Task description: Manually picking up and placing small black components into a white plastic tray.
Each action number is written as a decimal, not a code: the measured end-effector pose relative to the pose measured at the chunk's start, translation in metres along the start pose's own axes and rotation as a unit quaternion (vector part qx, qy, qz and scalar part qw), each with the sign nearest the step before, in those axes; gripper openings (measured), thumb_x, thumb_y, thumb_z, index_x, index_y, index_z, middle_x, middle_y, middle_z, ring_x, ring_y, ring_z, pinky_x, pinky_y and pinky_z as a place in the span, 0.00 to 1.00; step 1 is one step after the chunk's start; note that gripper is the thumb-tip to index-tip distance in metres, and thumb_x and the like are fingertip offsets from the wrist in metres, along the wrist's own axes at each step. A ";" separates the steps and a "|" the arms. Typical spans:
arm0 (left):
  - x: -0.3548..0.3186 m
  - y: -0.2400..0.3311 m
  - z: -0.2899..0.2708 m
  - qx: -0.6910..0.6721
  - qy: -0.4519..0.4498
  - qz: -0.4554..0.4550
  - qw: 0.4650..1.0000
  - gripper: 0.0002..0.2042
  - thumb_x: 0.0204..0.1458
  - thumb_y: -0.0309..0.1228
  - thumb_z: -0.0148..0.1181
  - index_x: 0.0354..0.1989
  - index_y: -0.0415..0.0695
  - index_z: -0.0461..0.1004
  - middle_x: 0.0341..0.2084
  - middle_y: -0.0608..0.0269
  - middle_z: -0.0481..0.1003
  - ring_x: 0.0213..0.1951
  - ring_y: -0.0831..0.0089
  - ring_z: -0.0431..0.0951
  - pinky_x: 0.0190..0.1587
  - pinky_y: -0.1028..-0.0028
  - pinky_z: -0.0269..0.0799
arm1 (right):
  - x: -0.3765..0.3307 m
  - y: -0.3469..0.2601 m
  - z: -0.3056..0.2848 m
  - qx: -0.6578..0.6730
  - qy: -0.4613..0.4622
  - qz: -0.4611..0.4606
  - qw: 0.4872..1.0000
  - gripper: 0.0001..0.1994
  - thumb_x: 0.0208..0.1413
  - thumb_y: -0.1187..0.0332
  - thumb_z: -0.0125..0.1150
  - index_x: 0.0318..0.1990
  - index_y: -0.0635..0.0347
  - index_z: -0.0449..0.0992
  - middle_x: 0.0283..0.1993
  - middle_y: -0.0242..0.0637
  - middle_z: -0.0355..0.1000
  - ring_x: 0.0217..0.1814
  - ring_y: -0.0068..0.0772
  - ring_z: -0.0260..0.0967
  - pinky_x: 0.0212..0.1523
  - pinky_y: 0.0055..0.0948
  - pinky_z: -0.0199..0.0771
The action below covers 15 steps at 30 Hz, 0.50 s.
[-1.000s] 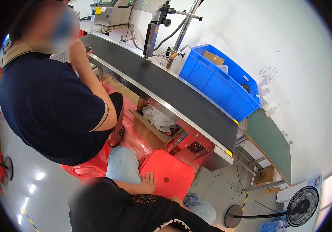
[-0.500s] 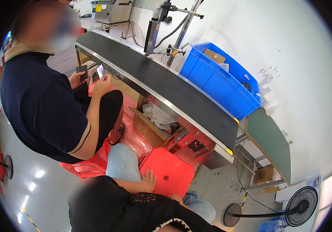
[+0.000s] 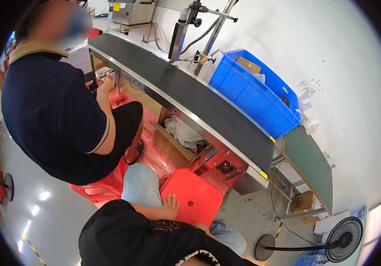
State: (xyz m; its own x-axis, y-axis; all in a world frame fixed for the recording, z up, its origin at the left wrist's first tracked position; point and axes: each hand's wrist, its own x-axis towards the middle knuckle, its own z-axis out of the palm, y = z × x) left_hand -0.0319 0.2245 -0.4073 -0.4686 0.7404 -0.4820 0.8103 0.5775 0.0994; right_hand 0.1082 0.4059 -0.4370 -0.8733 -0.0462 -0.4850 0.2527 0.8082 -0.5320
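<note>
My left hand lies flat on the red plastic stool between my knees, fingers spread and nothing in them. Only a small part of my right hand shows at the stool's near edge; my black shirt hides its fingers. To my left sits a person in a dark shirt on a red stool. That person's hands are by the conveyor's side, one holding a dark flat object; a pale thing at the other is hard to make out.
A black conveyor belt runs across in front, with a blue crate behind it. An open cardboard box holding white plastic sits beneath. At right are a green tabletop and a black fan; its cord crosses the floor.
The person at left has leaned forward, and their hands have moved closer together. The white slip they held up is no longer clearly visible. My left hand stays put on the stool.
</note>
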 end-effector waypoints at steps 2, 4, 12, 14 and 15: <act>-0.008 -0.001 -0.019 -0.023 -0.028 0.025 0.999 0.45 0.43 0.52 0.54 0.61 0.33 0.40 0.58 0.23 0.31 0.59 0.27 0.32 0.51 0.32 0.39 | -0.001 0.004 0.003 0.004 0.004 0.008 1.000 0.23 0.53 0.48 0.45 0.26 0.61 0.76 0.25 0.50 0.70 0.33 0.49 0.70 0.34 0.39 0.67; -0.006 -0.001 -0.013 -0.020 -0.028 0.021 0.999 0.45 0.43 0.52 0.54 0.61 0.33 0.40 0.58 0.23 0.31 0.59 0.27 0.32 0.51 0.32 0.39 | -0.001 0.001 0.002 0.005 0.003 0.011 1.000 0.24 0.53 0.47 0.45 0.27 0.60 0.76 0.26 0.50 0.70 0.34 0.49 0.70 0.35 0.38 0.67; -0.004 -0.002 -0.013 -0.033 -0.034 0.023 0.999 0.47 0.42 0.53 0.55 0.61 0.33 0.40 0.58 0.23 0.30 0.59 0.26 0.32 0.52 0.33 0.39 | 0.005 0.010 0.006 -0.004 -0.009 0.003 1.000 0.24 0.53 0.47 0.45 0.28 0.60 0.76 0.27 0.48 0.71 0.34 0.48 0.70 0.36 0.38 0.68; -0.005 -0.001 -0.018 -0.040 -0.032 0.025 0.998 0.46 0.43 0.52 0.55 0.61 0.32 0.40 0.57 0.23 0.30 0.58 0.26 0.31 0.52 0.33 0.39 | 0.003 0.013 0.008 -0.007 0.008 0.002 1.000 0.23 0.53 0.48 0.45 0.27 0.60 0.76 0.26 0.49 0.71 0.33 0.48 0.70 0.35 0.39 0.68; -0.006 -0.002 -0.017 -0.041 -0.033 0.023 0.998 0.46 0.43 0.52 0.55 0.61 0.32 0.40 0.57 0.23 0.30 0.58 0.26 0.31 0.52 0.33 0.39 | 0.004 0.012 0.009 -0.011 0.020 -0.003 1.000 0.23 0.52 0.48 0.46 0.26 0.60 0.76 0.26 0.49 0.70 0.32 0.48 0.70 0.34 0.39 0.68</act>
State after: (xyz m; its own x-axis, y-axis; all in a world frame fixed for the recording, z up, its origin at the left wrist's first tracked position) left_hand -0.0369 0.2248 -0.3895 -0.4053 0.7443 -0.5308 0.7976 0.5716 0.1927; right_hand 0.1117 0.4102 -0.4511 -0.8906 -0.0275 -0.4540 0.2391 0.8208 -0.5187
